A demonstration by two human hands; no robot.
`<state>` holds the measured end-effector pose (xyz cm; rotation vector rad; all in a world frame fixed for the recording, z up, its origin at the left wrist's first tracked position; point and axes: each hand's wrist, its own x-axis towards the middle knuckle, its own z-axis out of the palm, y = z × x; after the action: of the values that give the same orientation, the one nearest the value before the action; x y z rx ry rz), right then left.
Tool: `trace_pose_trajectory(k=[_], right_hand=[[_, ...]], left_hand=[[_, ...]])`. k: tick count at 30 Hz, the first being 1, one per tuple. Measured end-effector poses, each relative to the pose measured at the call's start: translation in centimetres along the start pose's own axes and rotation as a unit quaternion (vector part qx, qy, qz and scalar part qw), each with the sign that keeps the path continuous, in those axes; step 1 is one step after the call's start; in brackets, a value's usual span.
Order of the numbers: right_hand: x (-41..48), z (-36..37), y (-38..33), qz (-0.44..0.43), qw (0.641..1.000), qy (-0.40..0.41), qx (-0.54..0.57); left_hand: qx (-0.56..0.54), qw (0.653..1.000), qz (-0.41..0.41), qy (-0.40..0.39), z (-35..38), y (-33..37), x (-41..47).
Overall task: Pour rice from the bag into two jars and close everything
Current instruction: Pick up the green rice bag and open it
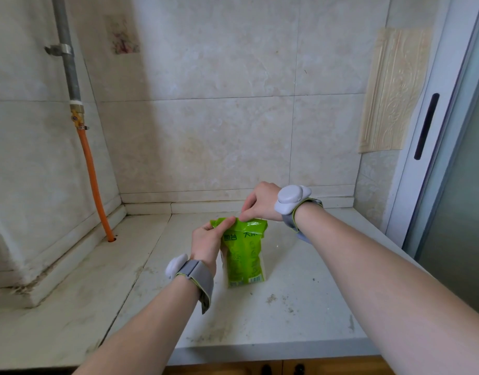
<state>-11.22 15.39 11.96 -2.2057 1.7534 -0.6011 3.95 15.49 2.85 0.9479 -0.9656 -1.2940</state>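
Observation:
A green rice bag (245,255) stands upright on the pale stone counter (300,288), near the middle. My left hand (208,240) grips the bag's top left corner from the near side. My right hand (260,203) pinches the top edge of the bag from above, its fingertips touching those of the left hand. Both wrists wear grey straps with white pods. No jars are in view.
Tiled walls close the counter at the back and left. A grey pipe with a brass valve and an orange hose (93,182) runs down into a hole at the left. A sliding door frame (433,125) stands at the right. Wooden cabinet fronts (281,368) show below the counter edge.

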Motion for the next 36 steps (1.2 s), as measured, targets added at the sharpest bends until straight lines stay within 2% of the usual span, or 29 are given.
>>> trace_pose_trajectory(k=[5,11,15,24,27,32,36], right_hand=[[0.4,0.4,0.7,0.009,1.0,-0.019,-0.022],[0.4,0.6,1.8,0.027,0.999,-0.025,0.009],[0.6,0.1,2.0,0.021,0.999,-0.008,0.04],[0.7,-0.6,2.4,0.02,0.999,-0.034,0.037],[0.6,-0.5,2.5,0.002,0.999,-0.017,0.027],[0.7,-0.8,3.3,0.015,0.996,0.02,0.081],[0.9,-1.7,4.8,0.055,0.973,0.119,0.191]], left_hand=[[-0.031,0.999,-0.027,-0.004,-0.1,-0.4,0.0],[-0.08,0.995,-0.045,-0.041,0.4,-0.2,-0.2],[-0.087,0.993,-0.047,-0.058,0.8,-0.1,-0.2],[-0.082,0.993,-0.048,-0.071,1.8,-0.8,0.3],[-0.085,0.993,-0.052,-0.065,1.9,-0.7,0.3],[-0.089,0.993,-0.054,-0.061,1.9,-0.6,0.3],[-0.08,0.993,-0.054,-0.062,1.9,-0.7,0.6]])
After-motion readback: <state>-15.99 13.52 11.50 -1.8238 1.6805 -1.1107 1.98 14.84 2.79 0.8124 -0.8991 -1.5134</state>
